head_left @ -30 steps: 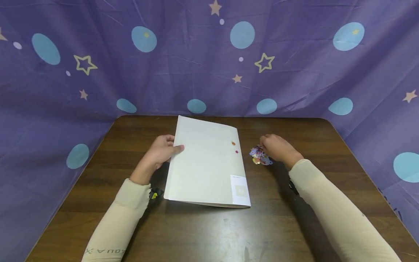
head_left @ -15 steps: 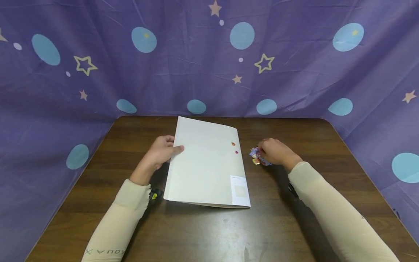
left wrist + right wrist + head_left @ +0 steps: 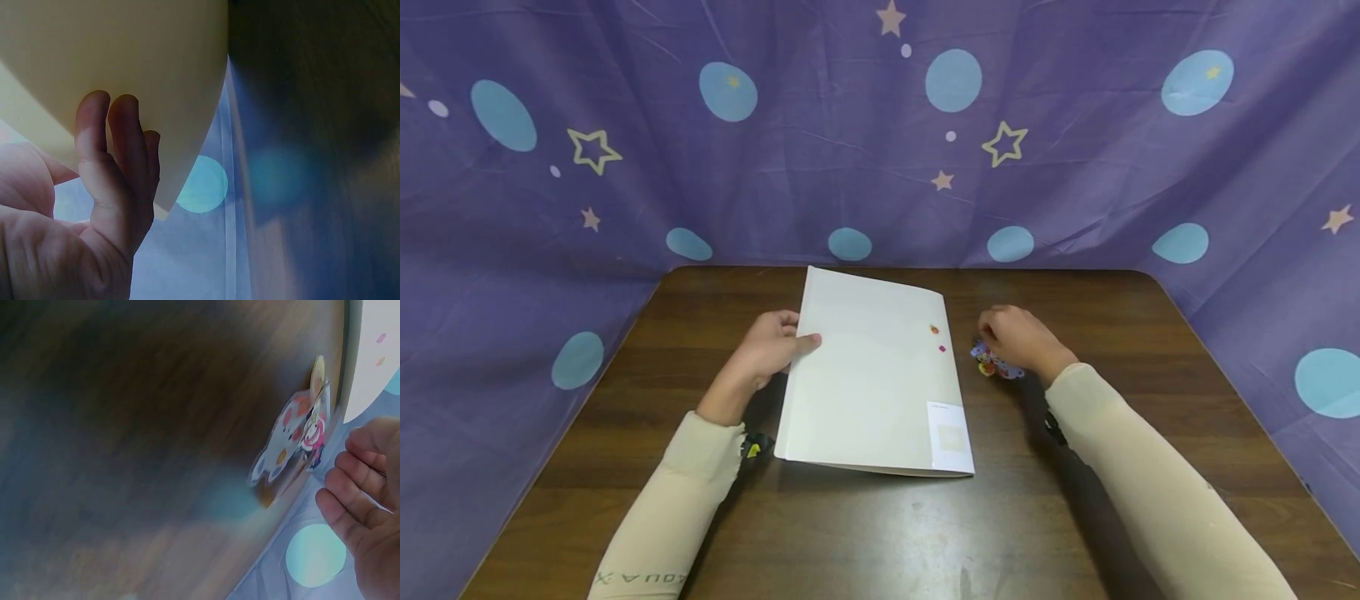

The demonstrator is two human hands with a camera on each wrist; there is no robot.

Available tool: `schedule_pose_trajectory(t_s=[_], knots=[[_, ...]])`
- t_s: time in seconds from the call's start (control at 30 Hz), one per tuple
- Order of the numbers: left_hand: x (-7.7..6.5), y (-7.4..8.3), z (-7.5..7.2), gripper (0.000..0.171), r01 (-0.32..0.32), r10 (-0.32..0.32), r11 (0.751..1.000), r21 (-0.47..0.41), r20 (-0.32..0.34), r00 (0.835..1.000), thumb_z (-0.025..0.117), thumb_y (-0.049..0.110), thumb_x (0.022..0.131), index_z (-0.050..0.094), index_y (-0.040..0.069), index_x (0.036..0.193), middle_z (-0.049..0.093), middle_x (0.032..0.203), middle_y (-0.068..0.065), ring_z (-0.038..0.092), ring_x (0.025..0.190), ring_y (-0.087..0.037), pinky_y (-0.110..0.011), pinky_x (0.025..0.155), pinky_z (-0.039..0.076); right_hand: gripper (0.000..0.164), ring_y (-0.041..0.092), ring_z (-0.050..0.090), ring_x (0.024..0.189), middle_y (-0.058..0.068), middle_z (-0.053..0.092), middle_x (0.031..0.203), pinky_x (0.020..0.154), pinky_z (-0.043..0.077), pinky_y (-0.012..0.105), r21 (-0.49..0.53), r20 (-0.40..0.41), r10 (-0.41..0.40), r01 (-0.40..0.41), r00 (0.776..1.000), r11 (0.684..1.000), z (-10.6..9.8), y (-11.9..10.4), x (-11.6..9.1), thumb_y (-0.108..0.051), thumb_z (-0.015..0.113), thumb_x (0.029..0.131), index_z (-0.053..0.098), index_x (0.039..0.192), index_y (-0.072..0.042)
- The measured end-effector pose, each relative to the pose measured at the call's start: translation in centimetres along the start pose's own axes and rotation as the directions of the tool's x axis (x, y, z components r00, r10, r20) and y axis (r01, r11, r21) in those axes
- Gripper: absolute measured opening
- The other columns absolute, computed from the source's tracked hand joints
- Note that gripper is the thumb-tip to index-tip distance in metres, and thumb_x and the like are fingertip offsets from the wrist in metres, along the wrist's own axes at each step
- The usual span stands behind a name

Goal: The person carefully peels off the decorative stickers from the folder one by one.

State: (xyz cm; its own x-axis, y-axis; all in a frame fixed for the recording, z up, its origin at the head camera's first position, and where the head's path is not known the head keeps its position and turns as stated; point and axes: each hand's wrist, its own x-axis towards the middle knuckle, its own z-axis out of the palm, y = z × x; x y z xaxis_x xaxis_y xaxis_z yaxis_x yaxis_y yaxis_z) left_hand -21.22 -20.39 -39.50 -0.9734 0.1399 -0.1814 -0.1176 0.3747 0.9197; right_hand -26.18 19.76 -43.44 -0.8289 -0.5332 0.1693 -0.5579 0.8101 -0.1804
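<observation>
My left hand (image 3: 767, 348) grips the left edge of a white folder (image 3: 872, 375), thumb on top and fingers underneath. In the left wrist view, those fingers (image 3: 128, 134) lie against the folder's underside. Two small stickers, one orange (image 3: 935, 330) and one pink (image 3: 942, 348), sit near the folder's right edge. My right hand (image 3: 1018, 337) hovers by a small pile of colourful cartoon stickers (image 3: 1000, 367), fingers curled and fingertips drawn together. In the right wrist view, the right hand (image 3: 369, 494) is beside the pile; I cannot tell whether something small is between its fingertips.
A white label (image 3: 951, 437) is at the folder's lower right corner. The brown wooden table (image 3: 880, 533) reaches back to a purple curtain (image 3: 820, 167) with stars and blue dots. Dark wrist gear (image 3: 757, 447) shows below the left hand.
My right hand dipped onto the sticker pile, then rose and shifted slightly left, toward the folder. The left hand and the folder have stayed put.
</observation>
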Motion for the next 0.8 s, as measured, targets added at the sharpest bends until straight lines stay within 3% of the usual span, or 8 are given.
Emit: schedule_pose_trajectory(t_s=[0.3, 0.6, 0.8], knots=[[-0.2, 0.2, 0.1, 0.052, -0.001, 0.001, 1.000, -0.004, 0.002, 1.000, 0.067, 0.011, 0.100, 0.045, -0.014, 0.140, 0.070, 0.102, -0.024, 0.072, 0.078, -0.022, -0.037, 0.068, 0.062, 0.008, 0.022, 0.063, 0.084, 0.007, 0.069, 0.094, 0.077, 0.055, 0.040, 0.082, 0.013, 0.009, -0.010, 1.000, 0.997, 0.6, -1.0, 1.5, -0.009, 0.065, 0.099, 0.072, 0.098, -0.005], [-0.1, 0.1, 0.1, 0.050, 0.007, -0.006, 1.000, 0.010, -0.009, 1.000, 0.067, 0.011, 0.099, 0.047, -0.013, 0.138, 0.070, 0.099, -0.022, 0.071, 0.077, -0.022, -0.037, 0.067, 0.062, 0.020, 0.026, 0.065, 0.095, 0.013, 0.070, 0.106, 0.089, 0.056, 0.044, 0.175, 0.030, 0.036, -0.041, 0.999, 0.984, 1.6, -2.2, 2.4, -0.014, 0.066, 0.101, 0.071, 0.114, 0.001], [-0.1, 0.0, 0.0, 0.051, 0.003, -0.002, 1.000, 0.018, -0.008, 1.000, 0.067, 0.012, 0.099, 0.047, -0.014, 0.138, 0.070, 0.094, -0.020, 0.070, 0.075, -0.020, -0.034, 0.066, 0.061, 0.021, 0.023, 0.064, 0.094, 0.009, 0.070, 0.104, 0.088, 0.056, 0.042, 0.205, 0.037, 0.036, -0.043, 0.999, 0.978, 2.1, -2.8, 2.8, -0.018, 0.065, 0.102, 0.072, 0.114, -0.001]])
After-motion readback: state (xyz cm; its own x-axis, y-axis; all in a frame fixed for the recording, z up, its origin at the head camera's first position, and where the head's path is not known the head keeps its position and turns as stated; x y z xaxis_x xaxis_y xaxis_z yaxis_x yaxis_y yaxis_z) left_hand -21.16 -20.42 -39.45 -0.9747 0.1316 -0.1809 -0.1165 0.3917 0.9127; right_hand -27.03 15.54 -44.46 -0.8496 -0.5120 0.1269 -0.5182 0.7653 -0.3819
